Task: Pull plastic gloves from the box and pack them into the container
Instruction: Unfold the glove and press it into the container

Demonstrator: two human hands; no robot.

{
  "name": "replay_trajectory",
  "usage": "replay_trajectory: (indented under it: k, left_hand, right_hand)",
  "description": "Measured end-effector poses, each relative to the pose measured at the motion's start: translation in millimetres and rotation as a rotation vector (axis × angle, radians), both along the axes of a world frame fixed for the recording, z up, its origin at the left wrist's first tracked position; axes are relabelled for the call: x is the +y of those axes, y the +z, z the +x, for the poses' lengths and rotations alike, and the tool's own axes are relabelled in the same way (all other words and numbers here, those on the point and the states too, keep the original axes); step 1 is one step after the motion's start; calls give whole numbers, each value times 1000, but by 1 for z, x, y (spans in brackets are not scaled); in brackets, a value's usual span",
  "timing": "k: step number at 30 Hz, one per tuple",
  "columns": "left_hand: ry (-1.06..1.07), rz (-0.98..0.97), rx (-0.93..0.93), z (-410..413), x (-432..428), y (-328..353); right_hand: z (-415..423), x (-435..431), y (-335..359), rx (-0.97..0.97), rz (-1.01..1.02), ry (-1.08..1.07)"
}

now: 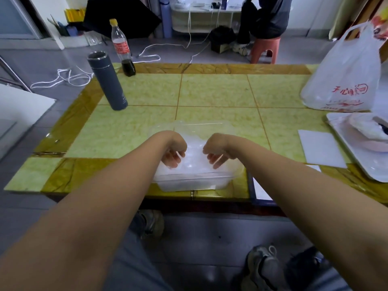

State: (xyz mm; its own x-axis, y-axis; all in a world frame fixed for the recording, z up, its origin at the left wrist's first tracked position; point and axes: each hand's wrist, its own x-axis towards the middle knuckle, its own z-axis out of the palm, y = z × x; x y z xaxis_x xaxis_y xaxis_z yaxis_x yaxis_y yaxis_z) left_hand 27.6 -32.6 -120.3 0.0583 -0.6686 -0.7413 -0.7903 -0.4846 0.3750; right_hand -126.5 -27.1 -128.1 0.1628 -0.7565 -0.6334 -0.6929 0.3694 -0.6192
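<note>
Your left hand (174, 153) and right hand (217, 153) hang bent at the wrist over the clear rectangular plastic container (189, 182), fingers curled down into the crumpled translucent plastic gloves (194, 157) filling it; whether they pinch film or only press, I cannot tell. Push straight down and inward, tucking stray film below the rim; the container sits at the near edge of the yellow tiled table (210, 91), so never drag it toward you; open tabletop lies beyond it.
</note>
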Motion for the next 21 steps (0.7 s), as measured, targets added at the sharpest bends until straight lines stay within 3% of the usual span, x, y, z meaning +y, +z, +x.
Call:
replay_trajectory:
  k: [4, 10, 17, 21]
  left_hand:
    - [-22, -219, 105, -19, 17, 31]
    - [-54, -385, 351, -82, 45, 58]
    - [-179, -360, 504, -172, 77, 26]
    - [-255, -332, 398, -201, 86, -13]
  right_hand:
    - [-21, 19, 33, -219, -263, -84]
    - [-80, 48, 55, -177, -484, -265]
    - [-173, 89, 14, 8, -377, -443]
    - [-199, 99, -19, 240, -301, -371]
